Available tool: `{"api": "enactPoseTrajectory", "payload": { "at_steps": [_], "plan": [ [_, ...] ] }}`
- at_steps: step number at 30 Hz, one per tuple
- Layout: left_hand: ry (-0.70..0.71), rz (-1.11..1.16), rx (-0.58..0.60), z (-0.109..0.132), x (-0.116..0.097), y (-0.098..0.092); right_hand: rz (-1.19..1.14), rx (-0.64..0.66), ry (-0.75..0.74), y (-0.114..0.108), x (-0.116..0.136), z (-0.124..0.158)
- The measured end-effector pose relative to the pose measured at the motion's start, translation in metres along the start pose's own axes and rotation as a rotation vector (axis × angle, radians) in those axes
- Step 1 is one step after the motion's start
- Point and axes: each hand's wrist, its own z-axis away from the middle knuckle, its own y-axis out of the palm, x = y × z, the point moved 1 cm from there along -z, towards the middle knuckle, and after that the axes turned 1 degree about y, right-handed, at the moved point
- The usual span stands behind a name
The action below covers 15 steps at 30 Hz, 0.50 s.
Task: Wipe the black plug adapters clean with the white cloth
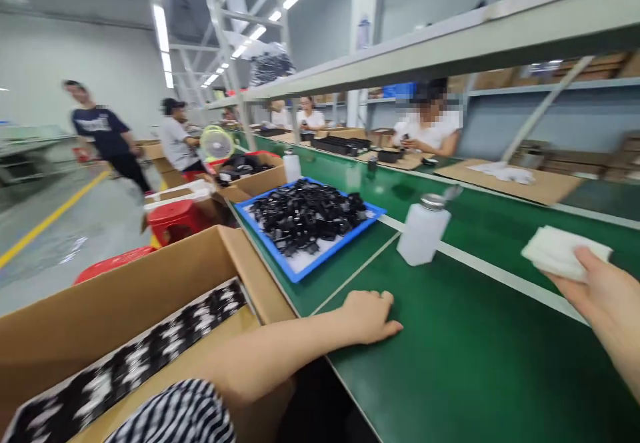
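The left hand [370, 315] lies on the green desk [450, 363] with its fingers curled under into a loose fist, grasping nothing. The right hand [603, 303] is raised at the right edge of view, pinching a folded white cloth [563, 251] between thumb and fingers. Between the two hands, further back, a white plastic bottle [423, 233] with a metal cap stands upright on the desk — no label can be read on it. Behind the left hand sits a blue tray [305, 266] heaped with small black parts [307, 215]. At the near left an open cardboard box [130, 289] holds a sheet of black-and-white pieces. Across the desk a person in white [430, 129] sits working; no writing is legible anywhere — too blurred.
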Motion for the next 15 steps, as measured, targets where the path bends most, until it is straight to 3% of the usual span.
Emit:
{"api": "enactPoseTrajectory", "payload": {
  "at_steps": [3,5,15],
  "plan": [
    [-0.002,-0.032,0.006,0.000,-0.001,-0.002,-0.458,-0.224,0.426,-0.022,-0.015,-0.002],
    [-0.015,-0.049,0.010,0.000,-0.001,-0.003,-0.561,-0.337,0.556,-0.027,-0.025,-0.006],
    [-0.071,-0.089,0.037,-0.001,-0.005,-0.003,-0.580,-0.422,0.592,-0.025,-0.060,-0.004]
  ]
}}
